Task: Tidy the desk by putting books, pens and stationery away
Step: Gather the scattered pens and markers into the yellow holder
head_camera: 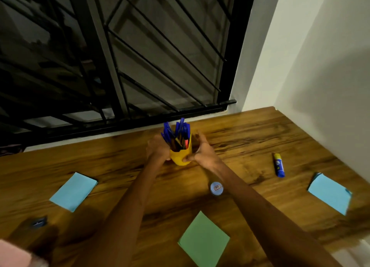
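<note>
Gripping yellow cup (181,156) | left hand (157,149), right hand (201,151) curled round it | blue pens (176,131) upright inside

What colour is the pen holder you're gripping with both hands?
Yellow. The pen holder, full of mostly blue pens, shows clearly in the head view.

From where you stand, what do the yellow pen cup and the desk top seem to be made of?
Yellow pen cup: probably plastic, matte, judging by its even solid colour and smooth wall between both hands.
Desk top: wood or wood-look laminate, with brown streaked grain and a slight sheen; the picture cannot settle which.
</note>
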Motion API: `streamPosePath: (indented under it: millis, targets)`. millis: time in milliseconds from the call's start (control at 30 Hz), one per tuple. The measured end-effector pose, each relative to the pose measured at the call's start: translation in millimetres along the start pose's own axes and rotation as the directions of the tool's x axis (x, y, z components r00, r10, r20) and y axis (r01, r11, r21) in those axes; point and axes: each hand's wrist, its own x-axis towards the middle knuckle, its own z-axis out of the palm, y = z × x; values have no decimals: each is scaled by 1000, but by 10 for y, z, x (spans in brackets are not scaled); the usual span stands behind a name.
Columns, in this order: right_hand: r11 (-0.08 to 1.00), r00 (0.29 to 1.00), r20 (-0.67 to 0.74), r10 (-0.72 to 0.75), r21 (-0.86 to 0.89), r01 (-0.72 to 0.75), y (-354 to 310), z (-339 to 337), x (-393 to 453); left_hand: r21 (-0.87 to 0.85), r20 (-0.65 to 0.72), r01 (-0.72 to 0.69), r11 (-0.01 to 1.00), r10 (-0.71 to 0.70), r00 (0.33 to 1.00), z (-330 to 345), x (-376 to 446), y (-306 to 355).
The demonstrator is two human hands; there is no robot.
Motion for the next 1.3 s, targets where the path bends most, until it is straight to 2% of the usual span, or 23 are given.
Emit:
streamPosePath:
  millis: [67,233,333,400,467,600,733,800,867,967,1100,1200,1300]
  targets:
    - [999,999,-19,-41,32,42,110,-29,-31,-42,64,-74,996,77,995,75,1,121]
    - [985,950,-296,-95,110,133,215,-391,-236,-65,91,-261,963,267,960,178,-157,628]
    - [978,877,-477,-66,144,152,344,-689,-392,-235,137,-335,913,372,918,339,-346,966]
    - [976,803,-594,-54,139,168,457,-912,-519,-317,146,-358,878,418,897,513,-496,1149]
    - [976,693,-720,-25,133,173,571,-1181,-659,-362,112,-389,847,453,884,728,-661,1324]
    - [984,419,-908,24,96,151,771,-1678,-951,-433,107,-417,799,505,856,1115,-958,1602]
    - [990,180,-979,98,115,82,996,-2186,-1159,-470,178,-419,777,549,817,1510,-1150,1855]
    - [996,59,-995,84,83,-19,1100,-2408,-1165,-494,197,-426,758,574,794,1693,-1207,1943]
    - [985,-24,-995,93,95,-146,1146,-2564,-1150,-511,217,-426,746,592,776,1842,-1238,2000]
    - [928,-61,-990,124,138,-347,1196,-2736,-1093,-507,243,-425,750,597,764,2047,-1201,2069]
    - [831,-74,-984,161,175,-528,1315,-2913,-926,-504,254,-420,755,594,763,2213,-1086,2132]
    - [814,-122,-976,182,219,-539,1394,-3018,-818,-509,249,-402,761,577,777,2274,-1002,2158]
    - [808,-130,-966,224,259,-529,1484,-3075,-752,-512,246,-384,768,559,792,2335,-919,2166]
